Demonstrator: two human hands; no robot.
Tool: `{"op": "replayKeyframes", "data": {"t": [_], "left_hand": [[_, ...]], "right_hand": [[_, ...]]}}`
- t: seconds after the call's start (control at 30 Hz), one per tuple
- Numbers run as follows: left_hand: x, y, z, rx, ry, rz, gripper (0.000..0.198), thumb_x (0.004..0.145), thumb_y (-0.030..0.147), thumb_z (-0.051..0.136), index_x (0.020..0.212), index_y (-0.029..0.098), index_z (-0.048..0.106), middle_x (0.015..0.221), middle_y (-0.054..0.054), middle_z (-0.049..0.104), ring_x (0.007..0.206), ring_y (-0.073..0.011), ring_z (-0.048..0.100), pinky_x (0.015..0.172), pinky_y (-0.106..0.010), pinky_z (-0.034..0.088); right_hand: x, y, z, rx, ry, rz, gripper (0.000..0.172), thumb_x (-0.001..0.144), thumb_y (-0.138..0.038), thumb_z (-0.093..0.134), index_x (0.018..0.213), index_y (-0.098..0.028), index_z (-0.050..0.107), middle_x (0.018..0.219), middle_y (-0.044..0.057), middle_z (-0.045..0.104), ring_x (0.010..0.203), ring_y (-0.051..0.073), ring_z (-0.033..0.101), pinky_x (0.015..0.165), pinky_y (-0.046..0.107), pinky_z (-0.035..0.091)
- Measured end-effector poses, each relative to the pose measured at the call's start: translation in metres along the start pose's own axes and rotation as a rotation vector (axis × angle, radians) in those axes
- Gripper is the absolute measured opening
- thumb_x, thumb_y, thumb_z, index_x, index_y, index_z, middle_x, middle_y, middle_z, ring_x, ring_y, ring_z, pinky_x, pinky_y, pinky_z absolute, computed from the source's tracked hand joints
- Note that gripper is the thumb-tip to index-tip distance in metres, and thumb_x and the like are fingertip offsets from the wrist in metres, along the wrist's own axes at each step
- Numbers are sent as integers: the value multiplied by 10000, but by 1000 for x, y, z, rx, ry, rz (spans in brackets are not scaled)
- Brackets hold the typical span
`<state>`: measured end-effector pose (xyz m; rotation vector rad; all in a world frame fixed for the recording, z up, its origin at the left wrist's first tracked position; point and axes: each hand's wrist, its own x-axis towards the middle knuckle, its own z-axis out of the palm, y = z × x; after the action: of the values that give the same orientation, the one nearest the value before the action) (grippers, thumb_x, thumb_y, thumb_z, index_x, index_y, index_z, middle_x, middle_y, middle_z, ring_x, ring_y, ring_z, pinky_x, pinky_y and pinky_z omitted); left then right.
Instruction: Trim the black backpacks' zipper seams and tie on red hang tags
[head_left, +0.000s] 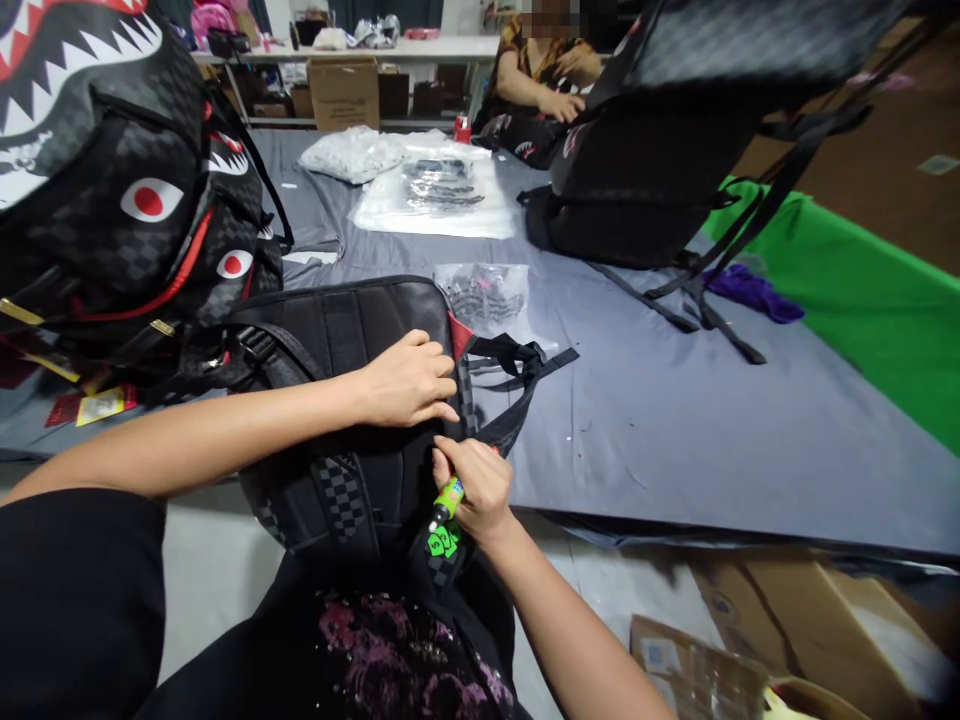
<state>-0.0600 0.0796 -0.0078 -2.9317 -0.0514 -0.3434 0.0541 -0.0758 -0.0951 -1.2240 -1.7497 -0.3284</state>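
Note:
A black backpack lies back-up at the near edge of the grey table, partly over my lap. My left hand presses on its right edge with fingers curled, next to a red corner patch and black straps. Just below, my right hand is closed around a small green lighter, held at the bag's edge. A green tag hangs under that hand.
Stacked shark-face backpacks stand at the left. Clear plastic bags lie mid-table, and another black backpack with long straps at the right. A seated person works at the far end. Cardboard boxes sit on the floor, green cloth at right.

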Motion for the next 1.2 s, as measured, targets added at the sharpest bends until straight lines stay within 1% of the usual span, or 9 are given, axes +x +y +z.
{"op": "replayKeyframes", "data": {"t": [0.23, 0.33, 0.43, 0.5, 0.67, 0.83, 1.0, 1.1, 1.2], "left_hand": [[-5, -67, -12, 101, 18, -184, 627, 894, 711, 387, 763, 167, 668, 881, -69, 616, 1010, -255, 472, 1098, -552, 194], [-7, -78, -17, 49, 130, -265, 620, 915, 701, 346, 810, 161, 632, 922, -52, 601, 1067, -235, 429, 1145, -600, 88], [-10, -58, -15, 49, 145, -235, 535, 949, 614, 370, 848, 163, 640, 949, -59, 615, 1059, -239, 443, 1114, -615, 172], [-12, -35, -12, 40, 67, -125, 461, 935, 570, 448, 861, 164, 655, 920, -68, 630, 1016, -248, 482, 1074, -574, 282], [-17, 2, -7, -25, 28, -122, 368, 863, 509, 614, 899, 146, 661, 865, -75, 633, 977, -259, 530, 1108, -551, 305], [-20, 7, -4, -85, 50, -179, 325, 818, 452, 693, 925, 147, 654, 937, -84, 633, 1033, -282, 520, 1117, -635, 261], [-22, 6, -6, -284, 71, -173, 286, 794, 407, 734, 888, 157, 631, 936, -65, 651, 1116, -291, 507, 1140, -676, 187], [-24, 8, -6, -338, 90, -169, 282, 779, 399, 753, 860, 162, 625, 915, -53, 655, 1147, -294, 509, 1151, -676, 172], [-27, 15, -2, -250, 108, -211, 289, 766, 360, 768, 923, 154, 638, 1013, -85, 650, 1209, -331, 477, 1134, -683, 217]], "right_hand": [[-3, 0, -7, 38, -49, 129, 169, 920, -165, 544, 1033, -155, 669, 768, 69, 722, 632, 169, 646, 604, 295, 482], [0, 3, -15, 172, -48, 420, 180, 903, -285, 616, 1051, -187, 642, 708, 19, 690, 613, 159, 645, 609, 283, 510], [13, 9, -23, 436, -37, 789, 409, 855, -479, 655, 1152, -221, 547, 665, -43, 607, 527, 133, 573, 535, 271, 505], [24, 12, -28, 659, -35, 909, 464, 896, -553, 551, 1232, -242, 478, 711, -41, 592, 528, 128, 559, 530, 281, 525], [50, 7, -42, 830, 6, 931, 633, 916, -398, 569, 1479, -346, 284, 908, 15, 651, 594, 141, 643, 555, 303, 573], [60, 8, -58, 913, -51, 932, 405, 925, -443, 547, 1287, -263, 573, 986, 68, 722, 754, 215, 731, 672, 384, 614], [58, 11, -61, 1136, -106, 966, 492, 847, -487, 642, 1243, -208, 557, 913, 71, 757, 870, 269, 739, 808, 474, 600], [53, 7, -47, 1046, -116, 1016, 363, 832, -403, 695, 1112, -223, 552, 674, -12, 714, 634, 206, 718, 652, 371, 614], [50, 3, -30, 829, -12, 1022, 282, 851, -412, 676, 1019, -231, 540, 518, -73, 608, 384, 131, 566, 407, 243, 504]]}}
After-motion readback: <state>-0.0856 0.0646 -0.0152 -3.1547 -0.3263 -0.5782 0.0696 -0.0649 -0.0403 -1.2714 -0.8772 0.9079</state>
